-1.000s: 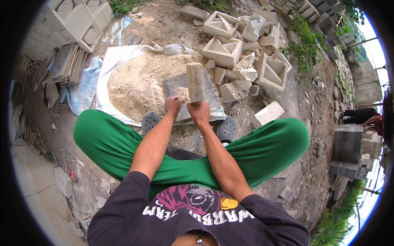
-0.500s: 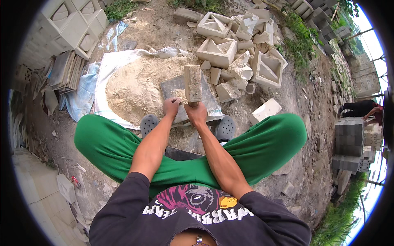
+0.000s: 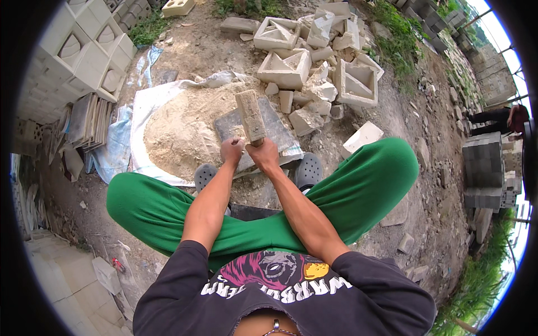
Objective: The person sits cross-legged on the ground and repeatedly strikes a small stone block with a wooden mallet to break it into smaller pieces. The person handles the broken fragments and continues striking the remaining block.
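Two fists, left hand (image 3: 231, 151) & right hand (image 3: 264, 154), fingers curled tight round mallet (image 3: 250, 116); handle hidden, arms outstretched over sand pile (image 3: 179, 131).

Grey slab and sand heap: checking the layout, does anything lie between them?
Nothing; in the head view the grey slab lies directly against the sand heap.

One cam only, up on my head, looking straight down past my chest & arms. My left hand (image 3: 231, 151) & right hand (image 3: 264, 155) sit mid pic, pretty close. Edges bend round; the sand pile (image 3: 179, 131) sits farther ahead.
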A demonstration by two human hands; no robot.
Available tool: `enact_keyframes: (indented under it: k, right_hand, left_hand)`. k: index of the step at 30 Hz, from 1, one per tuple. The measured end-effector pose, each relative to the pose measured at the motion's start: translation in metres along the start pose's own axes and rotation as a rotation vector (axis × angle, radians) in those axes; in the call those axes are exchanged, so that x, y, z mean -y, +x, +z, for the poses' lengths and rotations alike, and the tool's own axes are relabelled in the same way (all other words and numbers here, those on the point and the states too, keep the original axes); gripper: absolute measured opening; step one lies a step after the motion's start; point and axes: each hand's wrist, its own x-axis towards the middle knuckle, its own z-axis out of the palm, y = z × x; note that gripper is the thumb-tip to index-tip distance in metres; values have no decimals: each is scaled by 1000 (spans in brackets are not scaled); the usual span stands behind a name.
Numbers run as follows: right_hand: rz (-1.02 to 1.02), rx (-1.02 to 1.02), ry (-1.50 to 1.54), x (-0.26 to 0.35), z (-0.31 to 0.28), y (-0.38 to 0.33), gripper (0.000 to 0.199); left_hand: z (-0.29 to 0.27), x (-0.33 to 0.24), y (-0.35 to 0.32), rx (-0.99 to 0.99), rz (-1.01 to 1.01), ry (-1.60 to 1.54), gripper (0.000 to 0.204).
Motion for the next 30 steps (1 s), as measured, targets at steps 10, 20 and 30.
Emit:
enact_keyframes:
  k: [10, 20, 30]
  right_hand:
    - [237, 120, -236, -48, 16, 13, 52]
    - [268, -80, -68, -56, 12, 25, 50]
    - [-87, 13, -52, 3, -1, 22, 41]
  left_hand:
    - [-9, -28, -7, -36, -15, 103, 25]
    - [-11, -39, -3, 88, -86, -113, 25]
    - [-9, -29, 6, 98, 156, 158, 22]
